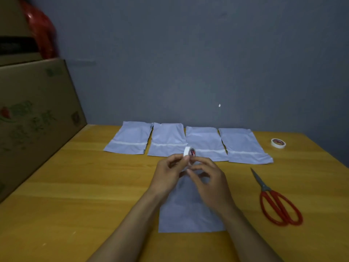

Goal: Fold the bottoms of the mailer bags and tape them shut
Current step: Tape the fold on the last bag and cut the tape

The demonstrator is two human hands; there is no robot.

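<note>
Several white mailer bags (168, 139) lie side by side in a row at the back of the wooden table (85, 186), each with a white tape strip across its folded end. Another mailer bag (187, 212) lies flat in front of me, partly under my hands. My left hand (170, 173) and my right hand (209, 178) both hold a small white tape roll (190, 154) above that bag, fingers pinching its rim. The roll stands on edge between my fingertips.
Red-handled scissors (275, 201) lie on the table to the right of the bag. A second tape roll (278, 143) sits at the back right. A large cardboard box (35, 114) stands along the left edge. A grey wall rises behind the table.
</note>
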